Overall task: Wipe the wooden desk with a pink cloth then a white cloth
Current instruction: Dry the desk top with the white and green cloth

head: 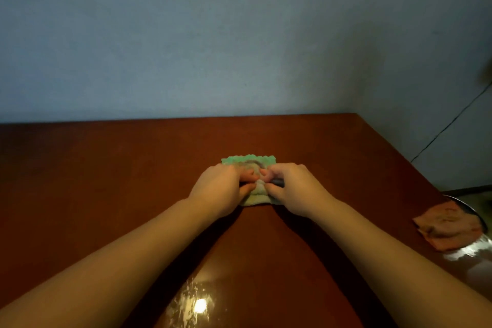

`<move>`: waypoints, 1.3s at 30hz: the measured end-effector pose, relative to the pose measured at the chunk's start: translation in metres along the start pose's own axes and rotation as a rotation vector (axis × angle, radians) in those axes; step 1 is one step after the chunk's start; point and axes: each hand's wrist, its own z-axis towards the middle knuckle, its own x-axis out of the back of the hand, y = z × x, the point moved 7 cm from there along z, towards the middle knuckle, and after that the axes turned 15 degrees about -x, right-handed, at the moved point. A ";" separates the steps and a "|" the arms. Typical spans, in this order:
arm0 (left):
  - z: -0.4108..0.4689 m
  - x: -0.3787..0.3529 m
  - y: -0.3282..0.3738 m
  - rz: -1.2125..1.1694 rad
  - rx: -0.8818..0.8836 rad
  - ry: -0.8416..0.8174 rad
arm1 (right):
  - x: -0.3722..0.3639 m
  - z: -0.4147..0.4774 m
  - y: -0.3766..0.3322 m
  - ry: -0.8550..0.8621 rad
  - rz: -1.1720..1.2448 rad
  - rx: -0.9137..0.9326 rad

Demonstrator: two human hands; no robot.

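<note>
Head view. Left hand (215, 192) is at the left side of the white cloth (257, 194), fingers curled and gripping its folds. The white cloth, green along its far edge, lies bunched on the desk (106, 181). Right hand (298, 189) is at the cloth's right side and pinches it likewise; the fingertips of both hands nearly meet above it. Well right of the white cloth, the pink cloth (447, 225) lies crumpled, partly over the rim of a metal basin (463, 250).
</note>
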 end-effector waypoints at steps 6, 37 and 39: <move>0.038 0.004 -0.017 0.000 0.099 -0.005 | 0.014 0.032 -0.020 0.079 -0.022 -0.032; 0.068 0.008 -0.047 -0.018 -0.002 0.047 | 0.024 0.061 -0.015 0.045 0.006 0.041; 0.061 0.007 -0.055 -0.078 -0.017 0.055 | 0.018 0.053 -0.008 -0.001 0.024 0.083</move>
